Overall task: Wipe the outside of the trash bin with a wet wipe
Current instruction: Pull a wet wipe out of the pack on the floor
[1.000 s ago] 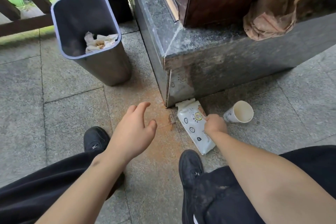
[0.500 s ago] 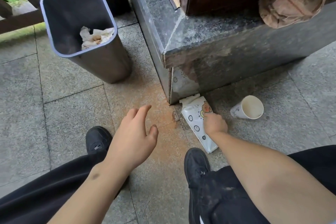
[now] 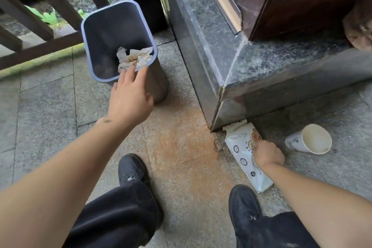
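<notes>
A grey-blue trash bin (image 3: 94,50) stands upright on the paving at upper left, with crumpled tissues (image 3: 133,58) inside. My left hand (image 3: 129,96) reaches over its near rim, fingers spread, fingertips at the rim. A white wet wipe pack (image 3: 242,153) lies flat on the ground against the corner of the stone plinth. My right hand (image 3: 266,154) rests on top of the pack with the fingers pinched at its opening; whether a wipe is between them is hidden.
A dark granite plinth (image 3: 241,62) with a brown wooden post fills the upper right. A paper cup (image 3: 310,141) lies on its side to the right of the pack. My two black shoes are below. A wooden railing (image 3: 40,50) runs behind the bin.
My left hand has moved forward from mid-floor up to the bin's near rim. My right hand stays on the wipe pack. The view has shifted left and up.
</notes>
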### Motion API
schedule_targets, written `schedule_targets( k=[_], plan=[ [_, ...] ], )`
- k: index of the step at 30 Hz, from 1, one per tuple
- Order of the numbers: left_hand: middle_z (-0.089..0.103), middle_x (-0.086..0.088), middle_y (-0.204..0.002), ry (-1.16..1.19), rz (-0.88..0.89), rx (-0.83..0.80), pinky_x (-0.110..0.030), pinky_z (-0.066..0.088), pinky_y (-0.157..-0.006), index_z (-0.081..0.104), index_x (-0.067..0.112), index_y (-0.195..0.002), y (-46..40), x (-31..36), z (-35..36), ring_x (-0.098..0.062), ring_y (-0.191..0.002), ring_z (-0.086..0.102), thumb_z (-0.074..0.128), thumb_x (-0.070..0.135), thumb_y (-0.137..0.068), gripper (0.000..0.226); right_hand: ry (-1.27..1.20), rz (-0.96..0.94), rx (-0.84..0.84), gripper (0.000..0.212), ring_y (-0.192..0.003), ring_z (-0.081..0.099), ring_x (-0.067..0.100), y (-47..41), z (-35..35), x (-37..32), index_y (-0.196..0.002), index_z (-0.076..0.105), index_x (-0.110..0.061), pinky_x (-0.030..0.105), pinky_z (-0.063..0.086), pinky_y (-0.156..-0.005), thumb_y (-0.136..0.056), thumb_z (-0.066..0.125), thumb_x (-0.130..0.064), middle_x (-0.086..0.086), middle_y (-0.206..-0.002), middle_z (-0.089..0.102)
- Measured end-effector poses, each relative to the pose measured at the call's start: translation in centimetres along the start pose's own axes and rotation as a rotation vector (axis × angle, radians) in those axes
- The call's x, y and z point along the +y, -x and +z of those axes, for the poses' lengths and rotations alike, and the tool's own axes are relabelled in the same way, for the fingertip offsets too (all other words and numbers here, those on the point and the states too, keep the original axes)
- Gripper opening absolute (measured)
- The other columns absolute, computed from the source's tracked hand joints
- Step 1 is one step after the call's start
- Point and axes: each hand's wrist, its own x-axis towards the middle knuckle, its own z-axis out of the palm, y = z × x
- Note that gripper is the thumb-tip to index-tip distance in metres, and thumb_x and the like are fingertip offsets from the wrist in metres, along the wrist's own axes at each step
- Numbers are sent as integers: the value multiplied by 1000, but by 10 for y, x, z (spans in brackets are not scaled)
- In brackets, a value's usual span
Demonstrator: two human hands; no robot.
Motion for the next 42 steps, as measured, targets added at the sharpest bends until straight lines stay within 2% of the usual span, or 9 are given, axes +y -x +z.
schedule_targets(
  k=[9, 16, 21, 24, 27, 29, 31, 37, 42],
  plan=[
    [48, -15, -135, -69, -87, -28, -51, 44, -88, 33, 25, -146, -31, -9, 13, -40, -120, 39, 54, 6, -80, 72, 32, -6, 9, 29, -95, 68, 31, -2, 1, -4, -103, 71, -19, 34, 54, -74, -91, 45, -15, 8, -105, 70],
    [31, -15, -151, -153, -29, -24, -57, 30, -107, 23, 27, -150, -22, -3, 20, -39, -140, 23, 58, 29, -81, 78, 55, -14, 29, 26, -91, 70, 29, -2, 5, -6, -99, 72, -16, 32, 52, -69, -90, 48, -13, 6, -100, 72],
    [19, -14, -159, -130, -63, -70, -60, 24, -111, 16, 31, -152, -25, -1, 24, -39, -146, 9, 57, 31, -83, 81, 29, -28, 41, 25, -92, 69, 29, 0, 6, -6, -103, 71, -14, 33, 52, -69, -92, 49, -20, 6, -101, 71],
    [9, -13, -162, -122, -75, -84, -59, 24, -113, 21, 31, -152, -20, -2, 29, -37, -148, 1, 59, 32, -84, 78, -20, -54, 66, 24, -90, 68, 30, 5, 4, -5, -101, 71, -22, 32, 51, -69, -91, 50, -23, 4, -105, 68],
    [22, -15, -157, -114, -59, -23, -54, 35, -106, 33, 25, -148, -17, -5, 29, -38, -144, 14, 62, 28, -80, 73, -73, -77, 108, 22, -88, 68, 31, 14, 5, -2, -101, 71, -30, 30, 48, -67, -90, 52, -24, 3, -106, 69],
    [39, -19, -142, -97, -49, 22, -52, 41, -95, 43, 23, -141, -19, -4, 27, -41, -127, 31, 62, 18, -77, 67, -87, -76, 97, 18, -85, 67, 32, 18, 7, 0, -95, 69, -33, 29, 45, -64, -88, 54, -25, 5, -99, 72],
    [47, -19, -125, -87, -37, 48, -50, 42, -86, 53, 21, -134, -21, -2, 25, -40, -110, 38, 59, 8, -76, 60, -67, -83, 73, 15, -80, 65, 32, 20, 8, 1, -85, 66, -28, 29, 47, -62, -88, 52, -26, 7, -90, 72],
    [48, -16, -114, -97, 17, 66, -47, 41, -79, 60, 27, -130, -12, -3, 23, -37, -98, 39, 51, -2, -80, 59, -30, -79, 45, 21, -91, 66, 31, 15, 7, -1, -100, 70, -31, 30, 45, -67, -92, 51, -27, 6, -101, 72],
    [48, -14, -118, -117, 9, 31, -46, 42, -82, 56, 28, -135, -9, -2, 23, -36, -99, 38, 57, 4, -77, 62, 17, -64, 70, 28, -98, 67, 31, 10, 4, -2, -111, 69, -25, 31, 49, -74, -96, 45, -26, 7, -108, 71]
  ],
)
